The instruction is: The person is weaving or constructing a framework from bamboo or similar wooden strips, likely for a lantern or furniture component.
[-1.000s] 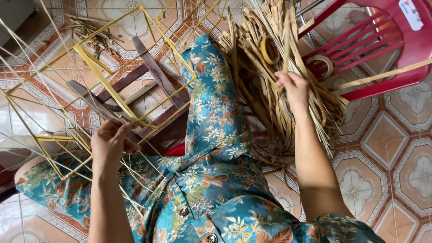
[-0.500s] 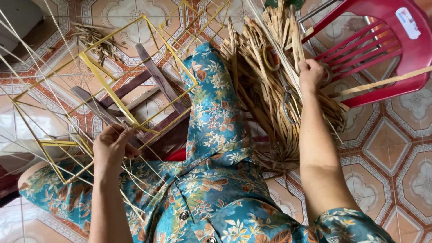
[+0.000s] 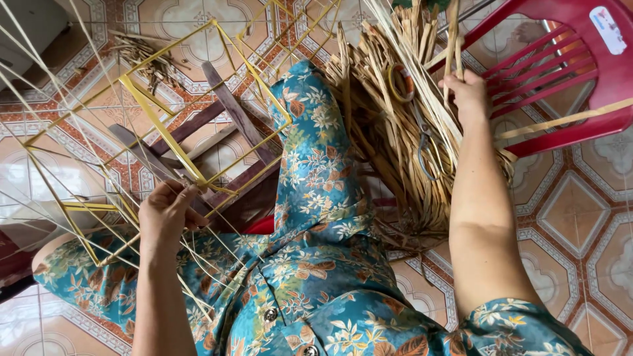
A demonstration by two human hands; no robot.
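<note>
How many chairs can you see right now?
1: a red plastic chair at upper right, beyond the right hand and the strip bundle. Others may lie out of frame.

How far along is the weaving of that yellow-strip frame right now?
Done: a lattice of yellow strips already stands open-framed over the lap. In hand: the left hand pinches the lattice's lower edge, while the right hand has its grip on a single strip drawn from the bundle of dried strips. Left: large gaps show between the crossed strips, many loose ends stick out, and the bundle looks full.
</note>
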